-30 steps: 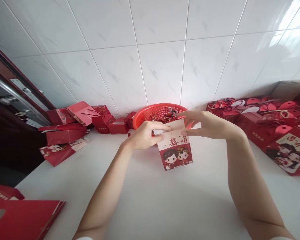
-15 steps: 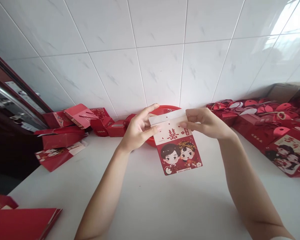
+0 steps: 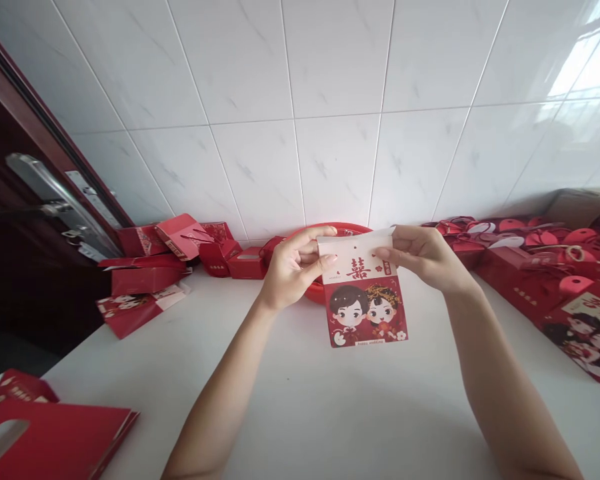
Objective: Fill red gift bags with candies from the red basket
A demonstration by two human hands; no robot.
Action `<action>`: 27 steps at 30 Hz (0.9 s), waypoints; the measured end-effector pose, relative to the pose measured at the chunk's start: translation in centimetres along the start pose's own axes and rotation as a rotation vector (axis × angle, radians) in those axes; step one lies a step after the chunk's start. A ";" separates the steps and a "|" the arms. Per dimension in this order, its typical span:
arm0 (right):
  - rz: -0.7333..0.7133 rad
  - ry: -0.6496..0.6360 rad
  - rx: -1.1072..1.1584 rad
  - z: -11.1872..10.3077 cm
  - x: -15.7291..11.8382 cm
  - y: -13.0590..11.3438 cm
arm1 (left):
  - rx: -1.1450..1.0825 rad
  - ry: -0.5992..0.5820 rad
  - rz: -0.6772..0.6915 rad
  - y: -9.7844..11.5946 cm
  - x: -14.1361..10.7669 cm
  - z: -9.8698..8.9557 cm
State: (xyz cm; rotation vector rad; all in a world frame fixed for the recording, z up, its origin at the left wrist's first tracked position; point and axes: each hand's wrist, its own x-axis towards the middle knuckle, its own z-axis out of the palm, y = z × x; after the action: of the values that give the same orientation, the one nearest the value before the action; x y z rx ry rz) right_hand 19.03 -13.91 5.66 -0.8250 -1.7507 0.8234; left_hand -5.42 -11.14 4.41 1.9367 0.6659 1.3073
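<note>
A flat red and white paper gift box (image 3: 367, 310) hangs upright between my hands above the white table, its cartoon couple and red characters facing me. My left hand (image 3: 300, 263) pinches its upper left edge, thumb on the front and fingers behind. At the upper right corner, my right hand (image 3: 423, 257) grips it the same way, thumb across the white part. Behind the box and my left hand stands a red plastic basket (image 3: 316, 293), mostly hidden, so its contents are hard to make out.
Several red boxes (image 3: 147, 280) lie piled at the table's left by the door (image 3: 25, 220). Flat red bags or boxes (image 3: 65, 433) fill the near left corner. More finished-looking red boxes (image 3: 520, 273) with ribbons crowd the right side. A tiled wall (image 3: 330, 167) rises behind.
The view has shifted left and up. The box now hangs straighter, and its white top flap, folded toward me before, appears lifted more in line with the front.
</note>
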 end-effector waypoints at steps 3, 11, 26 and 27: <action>0.025 -0.026 0.047 0.4 0.2 -0.1 | 0.020 0.039 0.041 0.0 0.0 -0.1; -0.020 -0.050 0.022 0.5 0.3 -0.2 | 0.068 0.109 0.041 0.2 -0.1 -0.4; -0.092 0.127 -0.190 1.2 0.7 -0.2 | 0.111 0.021 0.072 0.8 -0.4 -0.5; -0.091 0.127 -0.205 1.1 0.6 -0.2 | 0.122 0.030 0.081 0.9 -0.4 -0.5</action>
State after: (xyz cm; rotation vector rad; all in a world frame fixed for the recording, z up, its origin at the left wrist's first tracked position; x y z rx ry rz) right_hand 17.82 -13.72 5.86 -0.9049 -1.7645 0.5261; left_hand -6.02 -11.87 4.98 2.0644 0.7036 1.3756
